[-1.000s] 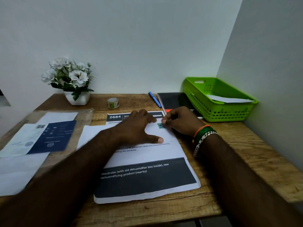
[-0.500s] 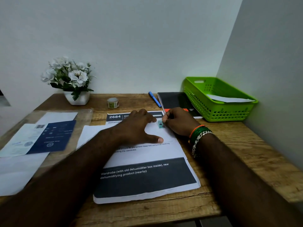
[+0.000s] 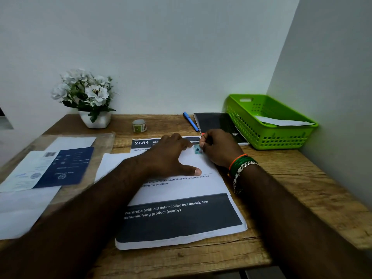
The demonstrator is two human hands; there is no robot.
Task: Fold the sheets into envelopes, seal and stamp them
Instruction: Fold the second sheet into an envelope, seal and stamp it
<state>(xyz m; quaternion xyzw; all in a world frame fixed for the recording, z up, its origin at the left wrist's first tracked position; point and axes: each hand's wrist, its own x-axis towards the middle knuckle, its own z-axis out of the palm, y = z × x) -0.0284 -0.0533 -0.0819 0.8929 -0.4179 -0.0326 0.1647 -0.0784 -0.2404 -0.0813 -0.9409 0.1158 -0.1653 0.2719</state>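
Observation:
A white envelope point(image 3: 194, 165) lies on a stack of printed sheets point(image 3: 181, 218) in the middle of the wooden desk point(image 3: 302, 188). My left hand point(image 3: 171, 158) rests flat on the envelope, fingers spread and thumb out. A small blue-green stamp point(image 3: 197, 149) lies on the envelope's upper right corner. My right hand point(image 3: 220, 147), with bracelets at the wrist, is curled just right of the stamp, and its thumb and forefinger pinch the stamp's right edge.
A green basket point(image 3: 269, 137) holding a white paper stands at the back right. Next to it lie a black notebook point(image 3: 215, 122) and a blue pen point(image 3: 190, 121). A tape roll point(image 3: 139, 125) and a flower pot point(image 3: 94, 119) sit at the back. Blue and white papers point(image 3: 50, 168) lie at the left.
My right hand's fingertips have drawn slightly up and to the right, so more of the stamp shows. My left hand has stayed flat on the envelope.

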